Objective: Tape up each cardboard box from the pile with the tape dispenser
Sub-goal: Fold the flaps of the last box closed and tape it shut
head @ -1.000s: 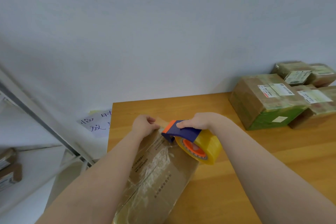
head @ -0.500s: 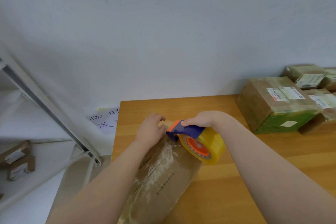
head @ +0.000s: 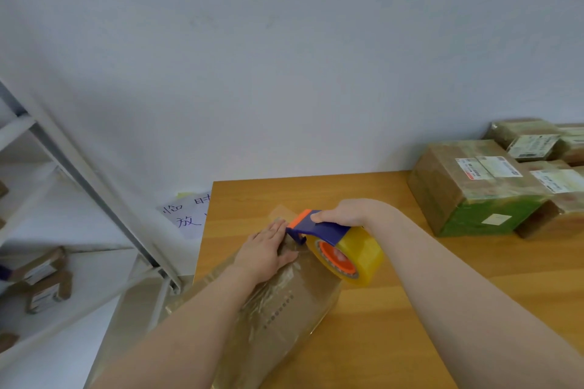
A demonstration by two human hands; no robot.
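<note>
A long brown cardboard box (head: 284,313), wrapped in clear tape, lies on the left part of the wooden table (head: 395,309). My left hand (head: 264,251) presses flat on its far end with straight fingers. My right hand (head: 344,211) grips the blue and orange tape dispenser (head: 319,227) from above, its yellowish tape roll (head: 354,257) hanging over the box's right edge. The dispenser's orange front end sits right beside my left fingertips. A strip of tape (head: 279,213) sticks out past the box's far end onto the table.
A pile of taped cardboard boxes with labels (head: 480,186) stands at the table's back right against the wall. A white metal shelf frame (head: 79,186) with small parcels (head: 44,281) is at the left. A handwritten paper (head: 186,215) lies beside the table's left edge.
My left hand has flattened and slid back along the box top toward me. The dispenser stays near the box's far end. The camera view has shifted left.
</note>
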